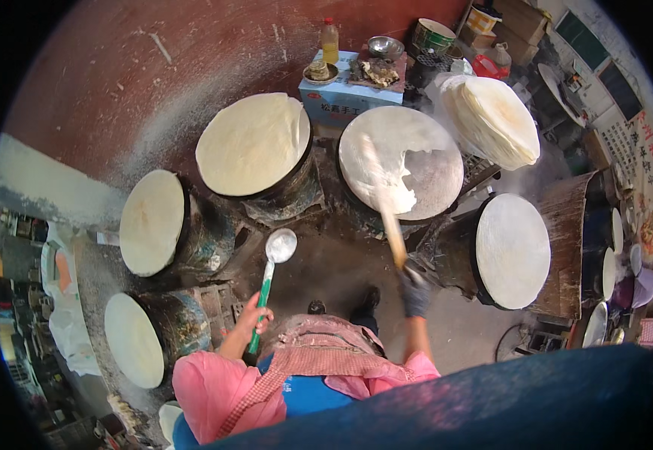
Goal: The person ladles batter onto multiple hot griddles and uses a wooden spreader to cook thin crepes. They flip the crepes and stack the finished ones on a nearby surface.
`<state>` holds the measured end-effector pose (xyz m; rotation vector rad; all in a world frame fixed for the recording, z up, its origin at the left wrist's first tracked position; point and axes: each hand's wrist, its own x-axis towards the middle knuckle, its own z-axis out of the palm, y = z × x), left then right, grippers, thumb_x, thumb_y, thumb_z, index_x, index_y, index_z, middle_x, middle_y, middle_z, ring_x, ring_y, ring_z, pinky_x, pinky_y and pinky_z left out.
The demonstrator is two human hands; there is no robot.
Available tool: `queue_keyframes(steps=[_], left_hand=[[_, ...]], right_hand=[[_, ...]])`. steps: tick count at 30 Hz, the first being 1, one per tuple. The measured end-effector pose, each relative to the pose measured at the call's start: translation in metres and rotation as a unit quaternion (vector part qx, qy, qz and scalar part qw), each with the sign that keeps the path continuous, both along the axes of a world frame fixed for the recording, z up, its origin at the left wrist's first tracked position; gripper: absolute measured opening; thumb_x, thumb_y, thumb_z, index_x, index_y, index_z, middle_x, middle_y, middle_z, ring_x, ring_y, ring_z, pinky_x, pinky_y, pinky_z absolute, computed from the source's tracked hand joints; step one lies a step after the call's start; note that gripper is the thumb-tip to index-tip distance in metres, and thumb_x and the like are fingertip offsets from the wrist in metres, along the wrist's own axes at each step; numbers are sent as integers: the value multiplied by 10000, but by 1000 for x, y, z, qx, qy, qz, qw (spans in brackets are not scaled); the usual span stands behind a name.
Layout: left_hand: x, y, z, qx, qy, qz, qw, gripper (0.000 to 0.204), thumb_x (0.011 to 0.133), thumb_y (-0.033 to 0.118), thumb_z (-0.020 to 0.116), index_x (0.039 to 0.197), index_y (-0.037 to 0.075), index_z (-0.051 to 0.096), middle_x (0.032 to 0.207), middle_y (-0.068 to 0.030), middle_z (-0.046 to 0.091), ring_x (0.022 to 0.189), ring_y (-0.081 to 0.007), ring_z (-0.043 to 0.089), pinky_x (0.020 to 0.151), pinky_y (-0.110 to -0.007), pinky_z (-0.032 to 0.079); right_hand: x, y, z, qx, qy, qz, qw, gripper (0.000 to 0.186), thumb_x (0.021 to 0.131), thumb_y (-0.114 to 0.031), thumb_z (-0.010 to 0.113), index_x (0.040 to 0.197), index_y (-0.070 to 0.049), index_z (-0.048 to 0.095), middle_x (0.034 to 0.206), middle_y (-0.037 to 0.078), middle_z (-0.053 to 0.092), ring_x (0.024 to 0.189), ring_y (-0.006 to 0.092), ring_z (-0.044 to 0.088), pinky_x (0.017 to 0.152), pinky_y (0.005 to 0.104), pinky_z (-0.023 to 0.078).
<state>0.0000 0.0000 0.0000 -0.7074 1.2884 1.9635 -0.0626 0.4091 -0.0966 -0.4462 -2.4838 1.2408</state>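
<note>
Looking down, we took the middle of the view as our clock centre. At four o'clock the right hand [415, 292], in a dark glove, was closed round the handle of a wooden spreader [392, 231]; motion blurred the upper part of that tool. It reached up over a round griddle [437, 184] at one o'clock. There we saw white batter [390, 154] covering part of the plate, its edge ragged, a grey patch bare at the right.

At seven o'clock the left hand [253, 315], ungloved, had its fingers wrapped about the green handle of a ladle [267, 280]. We noted the ladle's whitened bowl pointing up, near nine o'clock, well apart from the griddle.

We counted pale rounds on drum stoves: one between ten and eleven [251, 146], one at nine [152, 223], one at eight [133, 341], one at three [513, 251]. A stack of flat sheets [489, 120] stood at two o'clock; a blue box [349, 96] at twelve.
</note>
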Motion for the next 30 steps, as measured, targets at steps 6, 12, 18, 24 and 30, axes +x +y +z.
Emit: queue_keyframes(steps=[6,12,18,24,30], left_hand=[[19,-12,31,18,27,18,999,671,812,3,490,1402,214,249,695,-90,532,373,-71,375,319,-208,297],[38,-13,27,88,15,36,995,608,823,17,500,1351,236,295,661,-47,480,387,-68,360,323,-209,295],[44,2,37,161,66,65,983,598,860,44,499,1372,264,281,639,-22,420,395,-66,355,335,-208,293],[43,25,28,220,95,69,968,607,851,48,493,1376,281,297,615,-6,389,416,-85,365,363,-221,319],[28,43,30,218,79,59,971,574,856,70,488,1361,293,327,573,1,361,423,-95,359,389,-235,333]], right_hand=[[25,-15,33,242,-172,-42,954,272,850,-426,533,996,-236,661,758,139,633,709,325,615,624,450,467],[39,-10,50,61,2,-113,992,290,833,-268,628,1025,-53,661,785,129,670,758,226,649,726,328,493],[28,10,60,120,-160,-55,978,331,808,-472,572,996,-219,673,825,173,643,789,351,627,688,409,496],[21,30,47,-8,-82,-90,993,335,808,-451,579,952,-169,688,761,166,646,698,339,631,635,430,492],[15,61,64,62,-74,-53,994,284,816,-407,591,954,-180,691,768,162,650,688,308,639,623,408,492]])
